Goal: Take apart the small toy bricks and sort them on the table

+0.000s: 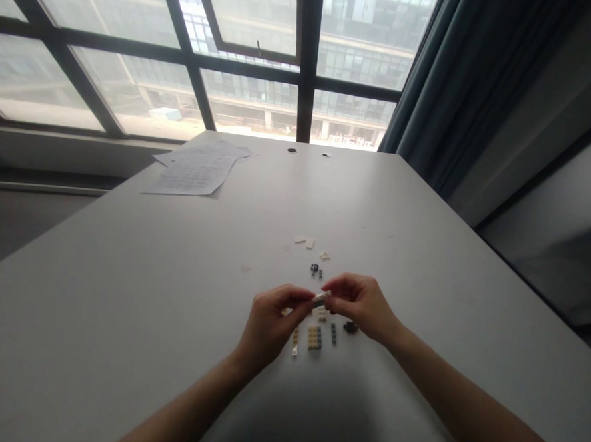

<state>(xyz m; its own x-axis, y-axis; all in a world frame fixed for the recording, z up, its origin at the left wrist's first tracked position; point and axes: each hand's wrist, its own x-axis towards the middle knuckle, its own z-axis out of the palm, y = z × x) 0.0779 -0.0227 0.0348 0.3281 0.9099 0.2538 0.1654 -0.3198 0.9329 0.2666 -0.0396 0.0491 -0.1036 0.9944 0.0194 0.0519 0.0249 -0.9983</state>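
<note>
Between my left hand (275,316) and my right hand (359,303) is a small assembly of white and grey building bricks (321,298). Both hands pinch it with thumb and fingers, one from each side, just above the table. Below them lie tan and grey bricks (314,337), a thin dark grey brick (333,334) and a narrow tan strip with a white end (295,341). A dark brick piece (350,326) sits under my right hand. Part of the loose bricks is hidden by my fingers.
Beyond my hands are small black-and-grey pieces (314,268) and several white pieces (310,243). Printed paper sheets (193,171) lie at the far left of the white table (171,293). Windows stand behind it, and a dark curtain (434,89) hangs at the right.
</note>
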